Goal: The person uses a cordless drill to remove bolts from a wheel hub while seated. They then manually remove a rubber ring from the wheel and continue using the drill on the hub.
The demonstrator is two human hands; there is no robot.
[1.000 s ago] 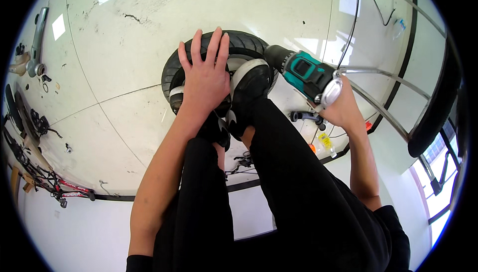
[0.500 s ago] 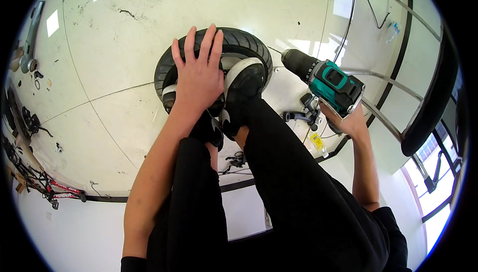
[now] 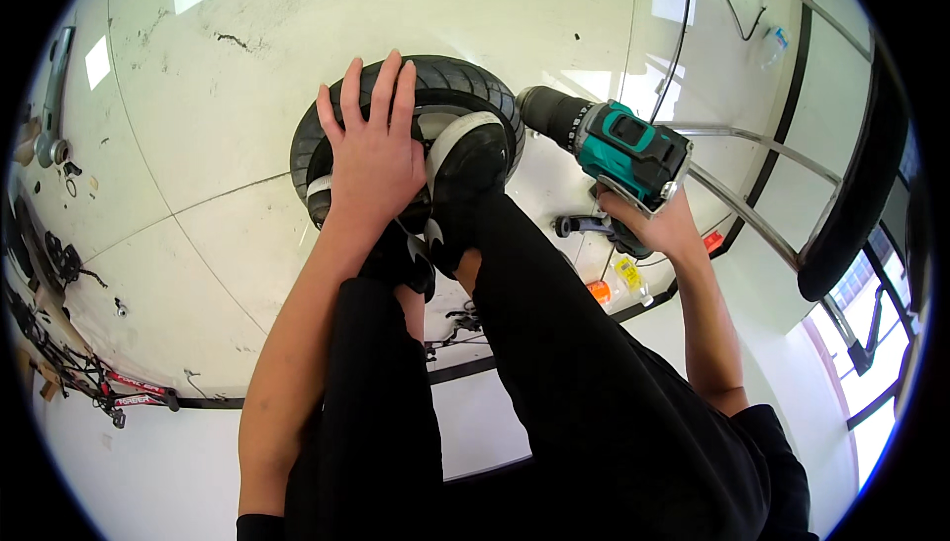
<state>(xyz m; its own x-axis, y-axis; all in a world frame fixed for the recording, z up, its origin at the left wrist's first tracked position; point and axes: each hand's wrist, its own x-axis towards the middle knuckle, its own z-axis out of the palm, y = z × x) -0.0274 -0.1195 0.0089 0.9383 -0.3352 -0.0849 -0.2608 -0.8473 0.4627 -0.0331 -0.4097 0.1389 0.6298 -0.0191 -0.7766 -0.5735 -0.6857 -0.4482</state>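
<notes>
A small wheel with a black treaded tyre (image 3: 465, 76) lies on the pale floor, between and under my feet. My left hand (image 3: 376, 160) rests on it with fingers spread, the fingertips on the tyre. My black and white right shoe (image 3: 465, 160) presses on the wheel beside that hand; the left shoe is mostly behind my forearm. To the right, my right hand (image 3: 658, 229) grips the handle of a teal and black cordless drill (image 3: 623, 150). The drill's chuck points left, close by the tyre's right edge. Its bit does not show, and whether it touches the tyre I cannot tell.
Right of my leg lie a black bike part (image 3: 584, 225) and a clear bottle with a yellow label (image 3: 627, 272). Metal tubing (image 3: 742, 209) leads to a black padded bar (image 3: 856, 185). A red bike frame (image 3: 139, 390) and a grey tube (image 3: 54, 96) are at the left.
The drill in my right hand has moved left, nearer the tyre, and its thin bit no longer shows. My left hand stays on the wheel. The whole view has shifted slightly.
</notes>
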